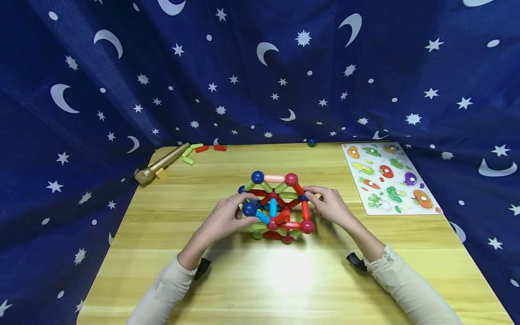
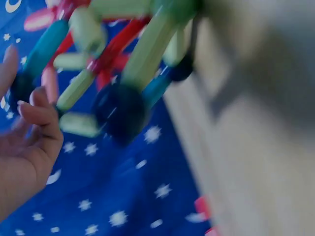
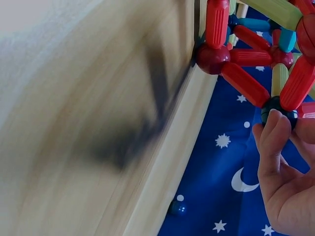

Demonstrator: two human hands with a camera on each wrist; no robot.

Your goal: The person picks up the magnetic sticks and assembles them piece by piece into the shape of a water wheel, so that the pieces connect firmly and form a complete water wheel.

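A magnetic ball-and-rod structure (image 1: 280, 195) of red, green, blue and pink rods stands between the two hands, near the middle of the table. At its left side my left hand (image 1: 227, 216) holds it by a large blue ball (image 1: 249, 208), thumb in front and fingers behind. In the left wrist view the left fingers (image 2: 42, 115) curl beside a dark blue ball (image 2: 20, 88). My right hand (image 1: 330, 205) pinches a dark blue ball (image 3: 278, 111) at the right corner, between thumb and fingertips. Several far-side joints are partly hidden.
A vegetable picture board (image 1: 392, 178) lies at the right. Loose green rods (image 1: 188, 160) and red rods (image 1: 220, 148) lie at the back left by a gold stick-like object (image 1: 162, 163) and a small yellow block (image 1: 160, 173). One blue ball (image 1: 311, 142) sits at the rear edge by the starry cloth.
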